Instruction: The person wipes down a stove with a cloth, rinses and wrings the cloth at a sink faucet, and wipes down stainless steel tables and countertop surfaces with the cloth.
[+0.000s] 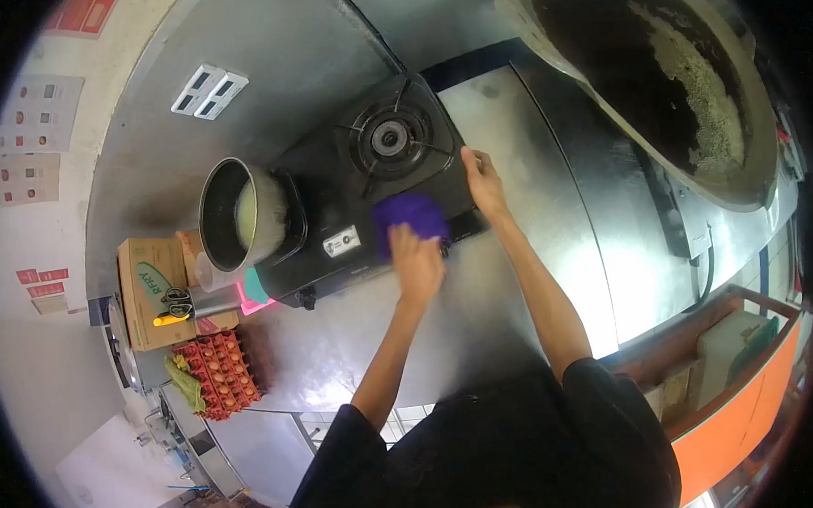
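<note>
A black gas stove stands on the metal counter, its round burner bare. Bunched under my left hand, a purple cloth lies against the stove top near the front edge. The fingers of that hand are closed on the cloth and slightly blurred. My right hand grips the stove's right side edge, thumb near the top corner; some of its fingers are hidden. On the stove's left side sits a deep metal pot with something pale inside.
Left of the stove are a cardboard box, scissors and red trays of eggs. A large wok with pale residue occupies the upper right. An orange-fronted bin stands at lower right.
</note>
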The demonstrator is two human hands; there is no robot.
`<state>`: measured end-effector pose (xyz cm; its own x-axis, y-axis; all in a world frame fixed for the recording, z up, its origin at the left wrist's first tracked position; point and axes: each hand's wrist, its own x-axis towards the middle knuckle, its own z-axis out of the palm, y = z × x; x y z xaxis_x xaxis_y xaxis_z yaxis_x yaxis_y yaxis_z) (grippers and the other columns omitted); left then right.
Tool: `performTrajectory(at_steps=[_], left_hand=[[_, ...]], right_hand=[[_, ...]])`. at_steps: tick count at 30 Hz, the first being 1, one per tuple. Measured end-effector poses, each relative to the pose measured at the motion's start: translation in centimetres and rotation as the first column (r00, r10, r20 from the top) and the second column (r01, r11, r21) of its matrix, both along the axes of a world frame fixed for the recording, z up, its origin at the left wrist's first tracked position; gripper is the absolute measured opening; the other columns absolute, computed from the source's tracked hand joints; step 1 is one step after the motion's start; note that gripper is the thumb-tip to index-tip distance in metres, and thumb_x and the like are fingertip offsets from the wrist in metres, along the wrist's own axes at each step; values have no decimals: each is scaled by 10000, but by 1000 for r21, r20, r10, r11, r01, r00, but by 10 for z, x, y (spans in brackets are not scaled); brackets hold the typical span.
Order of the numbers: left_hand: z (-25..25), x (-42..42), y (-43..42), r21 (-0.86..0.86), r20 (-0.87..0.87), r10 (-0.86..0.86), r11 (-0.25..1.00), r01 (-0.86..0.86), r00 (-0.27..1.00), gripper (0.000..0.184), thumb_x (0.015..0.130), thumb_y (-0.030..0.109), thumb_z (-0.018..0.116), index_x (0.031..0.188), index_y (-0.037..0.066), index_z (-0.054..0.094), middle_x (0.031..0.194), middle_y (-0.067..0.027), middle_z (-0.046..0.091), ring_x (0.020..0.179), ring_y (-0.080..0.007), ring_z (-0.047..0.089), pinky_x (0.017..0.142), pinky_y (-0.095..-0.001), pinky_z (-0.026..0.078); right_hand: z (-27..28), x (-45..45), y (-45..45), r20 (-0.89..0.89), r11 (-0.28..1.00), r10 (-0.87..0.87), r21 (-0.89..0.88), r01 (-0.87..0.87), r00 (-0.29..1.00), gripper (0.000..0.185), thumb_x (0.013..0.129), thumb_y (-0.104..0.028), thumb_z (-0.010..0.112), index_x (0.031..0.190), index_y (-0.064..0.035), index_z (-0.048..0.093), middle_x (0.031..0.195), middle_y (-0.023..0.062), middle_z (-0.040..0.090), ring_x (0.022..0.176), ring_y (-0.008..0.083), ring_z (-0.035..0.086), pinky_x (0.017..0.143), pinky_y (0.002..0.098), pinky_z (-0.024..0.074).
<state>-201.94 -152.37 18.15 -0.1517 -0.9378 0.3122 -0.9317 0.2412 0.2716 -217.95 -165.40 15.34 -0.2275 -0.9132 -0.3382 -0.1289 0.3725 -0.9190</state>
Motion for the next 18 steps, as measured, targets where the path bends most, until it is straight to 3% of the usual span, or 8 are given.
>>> performTrajectory(at_steps=[3,5,8,10,11,13,15,18], left_hand=[[35,-38,-60,24,-188,-216,974,225,958,201,890,114,594,964,-69,634,1085,-237,634,1184,-438,528,1115,-557,307],[38,-40,-76,87,-162,-318,938,335,934,199,891,114,602,989,-56,639,1078,-208,641,1182,-415,537,1117,-547,309],[34,-17,-51,-28,-116,-350,937,349,930,162,877,104,623,964,-31,641,1075,-201,644,1168,-404,551,1109,-546,321],[-19,54,-17,1,142,-147,989,148,979,232,861,147,625,1020,-17,663,1140,-194,644,1220,-374,533,1114,-535,323],[-15,93,-2,-40,91,-62,997,66,994,229,868,142,612,1019,-24,656,1142,-216,638,1205,-403,528,1113,-525,324],[-5,109,2,-114,-68,372,919,-378,926,215,880,134,592,1016,-22,652,1132,-236,635,1183,-436,521,1100,-519,327],[-29,91,-7,-247,4,439,871,-424,899,203,900,135,573,1006,-23,641,1084,-245,630,1107,-455,529,1073,-504,348],[3,-4,-3,141,-8,69,988,-67,998,178,912,136,563,972,-18,631,1013,-225,619,986,-429,541,1041,-525,363]], right_hand=[[-14,-3,-7,-7,998,-5,59,6,1000,752,907,-688,461,1334,-73,530,1257,239,613,1203,365,570,1023,422,415],[-28,-5,-8,311,998,30,-55,-14,950,771,894,-694,480,1367,-85,500,1288,262,580,1225,373,547,1034,435,406],[-22,-2,-4,161,996,50,60,-61,986,803,881,-701,502,1395,-84,471,1317,269,551,1249,395,518,1056,449,387],[3,-13,-1,85,991,92,90,-99,992,820,879,-692,514,1423,-82,439,1352,273,517,1280,413,480,1075,447,372],[8,-16,-4,95,992,69,96,-79,993,820,879,-692,514,1423,-82,439,1352,273,517,1280,413,480,1075,447,372],[9,-11,6,-22,995,99,23,-98,995,828,877,-678,529,1446,-89,408,1376,276,491,1307,419,448,1091,456,358],[14,-11,9,8,994,100,43,-100,995,830,875,-665,545,1452,-88,395,1402,275,463,1325,425,422,1099,469,350],[22,-14,6,32,996,78,41,-80,996,836,877,-682,521,1450,-86,398,1424,280,433,1336,425,408,1103,480,344]])
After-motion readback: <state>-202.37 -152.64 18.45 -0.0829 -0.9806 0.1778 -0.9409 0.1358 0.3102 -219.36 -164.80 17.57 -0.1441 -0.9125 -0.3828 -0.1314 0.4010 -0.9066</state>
